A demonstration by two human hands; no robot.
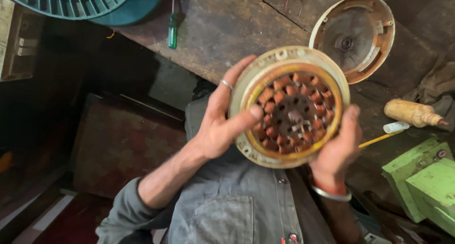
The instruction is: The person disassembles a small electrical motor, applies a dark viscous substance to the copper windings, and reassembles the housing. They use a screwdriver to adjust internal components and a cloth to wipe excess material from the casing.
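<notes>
1. The left hand (219, 128) gripped the left rim of a round motor stator (290, 106), its thumb (246, 118) pressed across the front edge toward the copper coils and its other fingers curled around the back; a ring (227, 84) sat on one finger.
2. The right hand (337, 147) clasped the lower right rim of the same stator, thumb laid along the edge, with bangles (332, 191) at the wrist.
3. The stator was held up between both hands, above the person's grey shirt (232, 206) and in front of the workbench (222, 26), its open face turned to the camera, showing a ring of reddish-brown windings inside a cream and yellow casing.
4. Behind it on the bench lay a round motor cover (355, 35), hollow side up, just beyond the stator's upper right edge.
5. A green-handled screwdriver (172, 29) lay farther left on the bench, well apart.
6. To the right lay a wooden-handled tool (412, 113), with a green metal block (422, 182) below it.
7. A teal fan guard (71, 0) showed at the top left.
</notes>
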